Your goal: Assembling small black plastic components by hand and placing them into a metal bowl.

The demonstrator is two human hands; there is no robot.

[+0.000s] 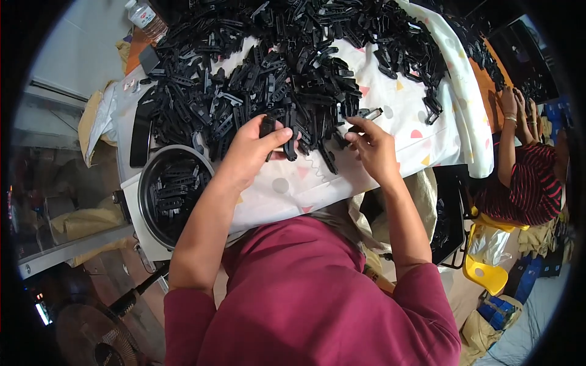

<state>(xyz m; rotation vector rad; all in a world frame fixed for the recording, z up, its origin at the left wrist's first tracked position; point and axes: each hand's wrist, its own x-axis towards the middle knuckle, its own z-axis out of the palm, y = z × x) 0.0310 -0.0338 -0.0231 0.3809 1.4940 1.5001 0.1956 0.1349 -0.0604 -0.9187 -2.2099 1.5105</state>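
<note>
My left hand [253, 146] is closed round a narrow black plastic piece [267, 127], thumb across the front. Another black part [290, 135] stands upright against the thumb tip; whether it is gripped too is unclear. To its right, my right hand [375, 148] has its fingers curled in, thumb and forefinger close together around something small and dark. Just beyond those fingertips is a short silver-and-black item [370, 113], its kind unclear. A large heap of black plastic parts [262, 79], long and slotted, spreads in front of both hands on a patterned white cloth [281, 186].
Left of me sits a round metal bowl [144, 183] of black parts, beside a dark phone [140, 142]. A plastic bottle [146, 18] stands far left. A fan [97, 335] is at lower left. At right, another person in a striped shirt [525, 183] works near a yellow chair [485, 271].
</note>
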